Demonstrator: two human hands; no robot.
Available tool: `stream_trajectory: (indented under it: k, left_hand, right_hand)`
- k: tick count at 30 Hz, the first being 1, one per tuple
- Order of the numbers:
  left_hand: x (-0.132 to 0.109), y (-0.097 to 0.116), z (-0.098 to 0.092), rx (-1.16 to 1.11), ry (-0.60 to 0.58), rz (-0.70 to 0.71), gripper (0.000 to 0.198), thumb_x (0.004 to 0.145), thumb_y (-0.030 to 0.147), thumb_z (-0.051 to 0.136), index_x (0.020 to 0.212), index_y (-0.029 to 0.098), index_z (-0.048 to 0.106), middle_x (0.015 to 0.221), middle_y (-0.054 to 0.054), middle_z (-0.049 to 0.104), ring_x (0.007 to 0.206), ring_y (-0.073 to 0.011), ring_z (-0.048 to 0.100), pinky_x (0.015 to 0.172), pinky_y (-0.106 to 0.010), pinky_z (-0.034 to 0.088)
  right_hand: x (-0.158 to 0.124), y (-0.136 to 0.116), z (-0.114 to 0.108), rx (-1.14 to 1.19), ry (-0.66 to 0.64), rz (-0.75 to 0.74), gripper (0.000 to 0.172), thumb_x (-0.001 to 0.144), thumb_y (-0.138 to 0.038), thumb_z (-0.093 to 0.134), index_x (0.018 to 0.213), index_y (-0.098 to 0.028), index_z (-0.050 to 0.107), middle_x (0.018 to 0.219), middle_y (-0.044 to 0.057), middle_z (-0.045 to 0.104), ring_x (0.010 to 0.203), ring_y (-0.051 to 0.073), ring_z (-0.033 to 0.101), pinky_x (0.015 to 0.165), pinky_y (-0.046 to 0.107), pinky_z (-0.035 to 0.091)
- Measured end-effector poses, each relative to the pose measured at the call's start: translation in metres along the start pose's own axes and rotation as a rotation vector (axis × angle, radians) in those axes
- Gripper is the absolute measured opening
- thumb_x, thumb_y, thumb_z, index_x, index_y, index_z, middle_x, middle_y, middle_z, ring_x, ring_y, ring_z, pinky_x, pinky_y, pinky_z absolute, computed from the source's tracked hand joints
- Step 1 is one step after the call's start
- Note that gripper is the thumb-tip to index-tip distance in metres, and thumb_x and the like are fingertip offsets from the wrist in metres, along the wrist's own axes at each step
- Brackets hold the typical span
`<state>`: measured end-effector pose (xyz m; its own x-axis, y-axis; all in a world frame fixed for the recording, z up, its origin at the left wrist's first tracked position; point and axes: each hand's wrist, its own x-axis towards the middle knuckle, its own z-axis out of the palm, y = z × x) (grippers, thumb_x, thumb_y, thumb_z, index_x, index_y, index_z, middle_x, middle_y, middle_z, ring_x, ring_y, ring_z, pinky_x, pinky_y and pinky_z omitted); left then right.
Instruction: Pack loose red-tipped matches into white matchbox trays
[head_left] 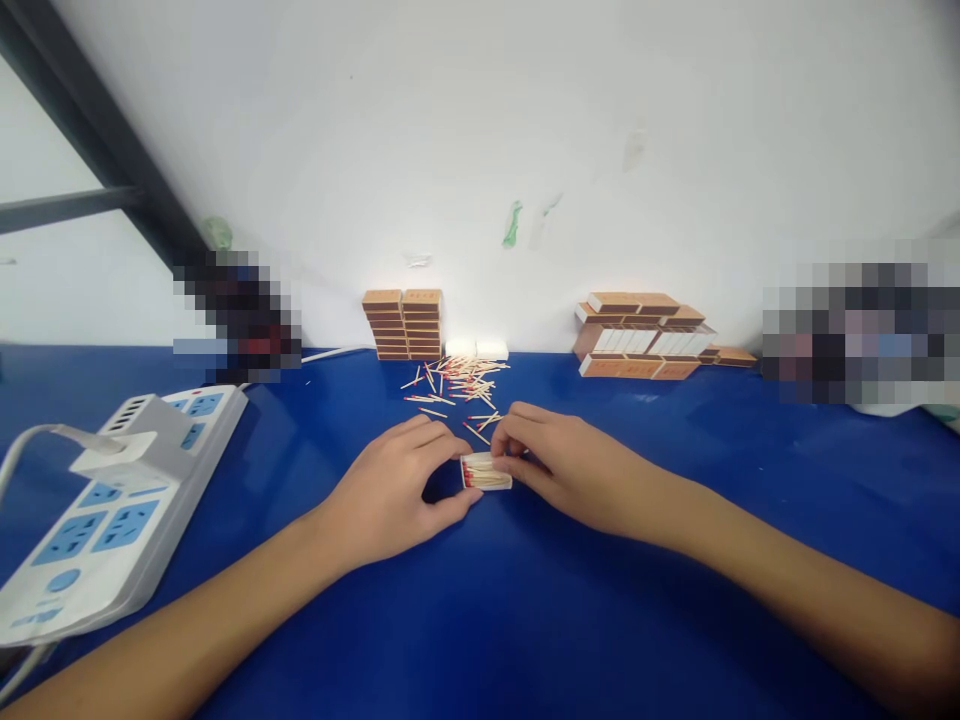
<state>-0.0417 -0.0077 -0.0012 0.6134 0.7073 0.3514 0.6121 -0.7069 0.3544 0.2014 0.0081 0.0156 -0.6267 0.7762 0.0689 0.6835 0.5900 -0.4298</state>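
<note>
A small white matchbox tray (487, 486) holding red-tipped matches lies on the blue table. My left hand (409, 480) grips the tray's left end between thumb and fingers. At the tray's right part, my right hand (551, 460) has its thumb and fingers pinched together over the matches; whatever is between the fingertips is too small to make out. Just beyond the hands, a loose pile of matches (469, 380) spreads over the table, with a few stray ones nearer the tray.
Stacked matchboxes (405, 325) stand against the wall behind the pile on the left, and another stack (637, 366) is at the right. White objects (491, 349) sit between them. A power strip (157, 530) with a plugged-in adapter (139, 440) and cable lies left on the blue table (480, 620).
</note>
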Motion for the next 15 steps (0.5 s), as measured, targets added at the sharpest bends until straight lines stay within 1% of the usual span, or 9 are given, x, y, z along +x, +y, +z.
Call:
stream_trajectory:
  k: [3,6,9,11,15]
  left_hand:
    - [-0.0001,-0.0005,0.0001,0.000,-0.005,0.003,0.019,0.094,0.033,0.070,0.108,0.021,0.069,0.101,-0.005,0.071,0.096,-0.0236,0.065,0.087,-0.042,0.055]
    - [-0.0001,-0.0009,-0.0001,0.005,-0.011,0.000,0.020,0.094,0.033,0.070,0.109,0.020,0.069,0.101,-0.005,0.071,0.096,-0.0239,0.064,0.087,-0.042,0.055]
    - [0.0000,-0.0011,-0.0005,0.001,-0.011,-0.004,0.021,0.093,0.033,0.070,0.110,0.021,0.069,0.102,-0.005,0.071,0.097,-0.0243,0.065,0.088,-0.042,0.056]
    - [0.0000,-0.0012,-0.0006,-0.004,-0.013,-0.005,0.021,0.093,0.033,0.070,0.110,0.021,0.069,0.102,-0.005,0.071,0.097,-0.0244,0.065,0.089,-0.043,0.055]
    - [0.0000,-0.0012,0.0001,-0.009,-0.004,0.002,0.022,0.092,0.033,0.072,0.111,0.022,0.069,0.104,-0.005,0.072,0.099,-0.0245,0.065,0.090,-0.043,0.056]
  right_hand:
    - [0.0004,0.0026,-0.0037,0.023,0.012,0.027,0.010,0.102,-0.025,0.057,0.097,-0.021,0.065,0.098,0.003,0.066,0.078,0.015,0.059,0.068,0.029,0.041]
    - [0.0015,0.0024,-0.0040,0.097,-0.001,0.032,0.010,0.099,-0.019,0.058,0.094,-0.021,0.066,0.090,0.001,0.068,0.076,0.015,0.059,0.067,0.028,0.040]
    - [0.0020,0.0011,-0.0026,0.136,0.008,0.006,0.013,0.098,-0.015,0.057,0.094,-0.021,0.068,0.091,0.001,0.070,0.077,0.014,0.059,0.069,0.028,0.041]
    - [0.0016,0.0010,-0.0021,0.141,0.006,0.000,0.013,0.098,-0.017,0.058,0.093,-0.020,0.069,0.092,0.001,0.070,0.078,0.014,0.060,0.070,0.028,0.042]
    - [0.0004,0.0009,-0.0009,0.136,0.007,0.001,0.014,0.100,-0.023,0.059,0.092,-0.020,0.071,0.091,0.002,0.068,0.075,0.014,0.059,0.067,0.027,0.041]
